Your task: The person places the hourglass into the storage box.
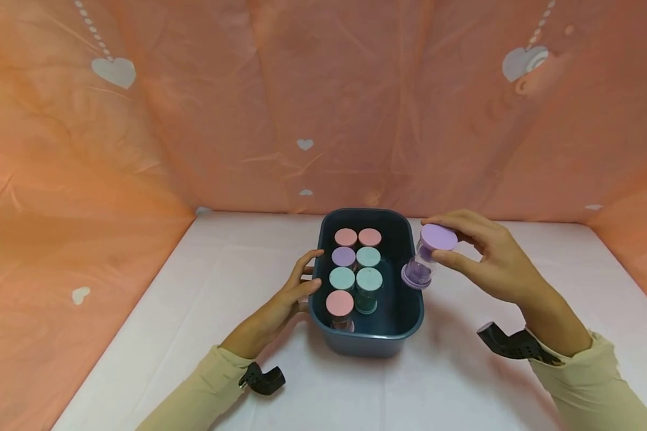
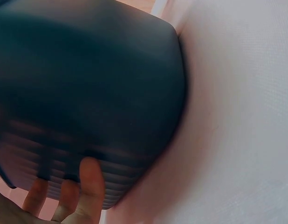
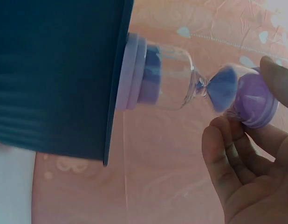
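A sand timer with lilac caps and purple sand [image 1: 419, 269] hangs tilted at the right rim of a dark blue plastic bin [image 1: 374, 344]. My right hand [image 1: 496, 257] pinches its upper cap between thumb and fingers. In the right wrist view, the bin's edge partly hides the timer's lower cap [image 3: 130, 72]. My left hand [image 1: 280, 305] grips the bin's left side, thumb and index finger at the rim, other fingers [image 2: 92, 179] against the ribbed outer wall. Inside the bin stand several capped timers, with pink caps [image 1: 339, 303], mint caps [image 1: 369, 279] and one lilac cap [image 1: 344, 257].
The bin stands on a white-covered table [image 1: 237, 269]. The timers fill its left and middle columns; bare floor [image 1: 393, 299] shows along its right side. Orange cloth [image 1: 356, 120] with pale hearts encloses the back and sides. Both wrists carry black camera mounts [image 1: 509, 344].
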`<state>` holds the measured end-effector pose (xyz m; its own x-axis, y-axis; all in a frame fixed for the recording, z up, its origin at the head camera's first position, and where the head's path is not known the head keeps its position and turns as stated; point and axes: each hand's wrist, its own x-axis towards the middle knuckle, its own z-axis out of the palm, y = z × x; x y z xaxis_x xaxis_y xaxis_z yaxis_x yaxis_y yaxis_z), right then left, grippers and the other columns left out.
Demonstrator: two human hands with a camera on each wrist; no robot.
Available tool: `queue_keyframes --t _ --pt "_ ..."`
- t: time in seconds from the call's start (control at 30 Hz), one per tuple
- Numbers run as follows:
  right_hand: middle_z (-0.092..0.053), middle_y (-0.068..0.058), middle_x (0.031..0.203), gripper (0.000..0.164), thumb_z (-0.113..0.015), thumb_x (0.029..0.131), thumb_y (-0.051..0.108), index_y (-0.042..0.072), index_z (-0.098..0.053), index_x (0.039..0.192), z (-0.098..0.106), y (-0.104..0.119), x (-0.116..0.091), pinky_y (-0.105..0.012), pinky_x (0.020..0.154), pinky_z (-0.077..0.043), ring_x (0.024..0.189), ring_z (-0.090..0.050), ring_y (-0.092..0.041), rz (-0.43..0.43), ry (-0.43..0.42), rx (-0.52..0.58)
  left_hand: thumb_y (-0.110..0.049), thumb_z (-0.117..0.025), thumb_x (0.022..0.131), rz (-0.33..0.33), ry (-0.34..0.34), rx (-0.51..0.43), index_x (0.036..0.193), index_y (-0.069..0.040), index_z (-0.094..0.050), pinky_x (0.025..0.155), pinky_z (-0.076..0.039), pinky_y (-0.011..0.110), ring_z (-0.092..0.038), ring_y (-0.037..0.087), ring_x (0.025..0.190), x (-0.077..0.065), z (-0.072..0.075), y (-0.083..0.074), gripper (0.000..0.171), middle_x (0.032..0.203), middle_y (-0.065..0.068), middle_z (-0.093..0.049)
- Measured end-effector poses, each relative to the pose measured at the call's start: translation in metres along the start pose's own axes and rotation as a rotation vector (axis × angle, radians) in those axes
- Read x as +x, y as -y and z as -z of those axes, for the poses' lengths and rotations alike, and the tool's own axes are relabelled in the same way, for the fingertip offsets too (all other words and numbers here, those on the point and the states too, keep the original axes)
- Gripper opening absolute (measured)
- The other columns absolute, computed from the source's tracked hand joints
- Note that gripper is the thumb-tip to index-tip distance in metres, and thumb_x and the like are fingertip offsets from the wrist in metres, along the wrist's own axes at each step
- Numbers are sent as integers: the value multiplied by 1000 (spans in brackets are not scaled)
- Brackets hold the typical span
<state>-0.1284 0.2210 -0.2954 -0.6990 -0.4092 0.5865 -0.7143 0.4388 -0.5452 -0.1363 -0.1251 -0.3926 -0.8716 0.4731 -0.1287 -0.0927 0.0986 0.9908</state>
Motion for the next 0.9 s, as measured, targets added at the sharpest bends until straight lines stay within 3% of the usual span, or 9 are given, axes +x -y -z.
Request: queue_keyframes --t 0.27,0.53,0.7,0.9 --pt "-62 7 118 51 -77 80 0 14 -65 128 -16 8 13 -12 88 -45 103 -57 -1 64 70 -9 -44 -47 95 -14 -2 -8 151 -44 -19 105 -36 60 -32 40 135 0 -1 0 62 147 12 -16" --pt "-61 15 112 46 -81 82 17 24 -65 125 -31 8 12 -19 83 -48 99 -57 -2 -24 197 0 -44 -46 95 -3 -3 -4 150 -46 -20 105 -37 60 -32 40 135 1 -3 2 61 145 11 -18" --pt "-61 15 111 46 -81 82 22 23 -65 125 -39 7 15 -23 78 -49 94 -56 -3 -6 256 18 -43 -46 95 -2 -15 -1 149 -47 -21 104 -38 58 -33 39 134 1 -2 1 60 145 11 -18" --pt "-61 14 113 41 -80 84 26 25 -65 122 -45 10 21 -22 86 -49 101 -56 -2 26 292 -6 -43 -46 94 -8 -18 -3 150 -46 -20 104 -38 59 -32 39 135 0 -2 1 62 147 12 -16"
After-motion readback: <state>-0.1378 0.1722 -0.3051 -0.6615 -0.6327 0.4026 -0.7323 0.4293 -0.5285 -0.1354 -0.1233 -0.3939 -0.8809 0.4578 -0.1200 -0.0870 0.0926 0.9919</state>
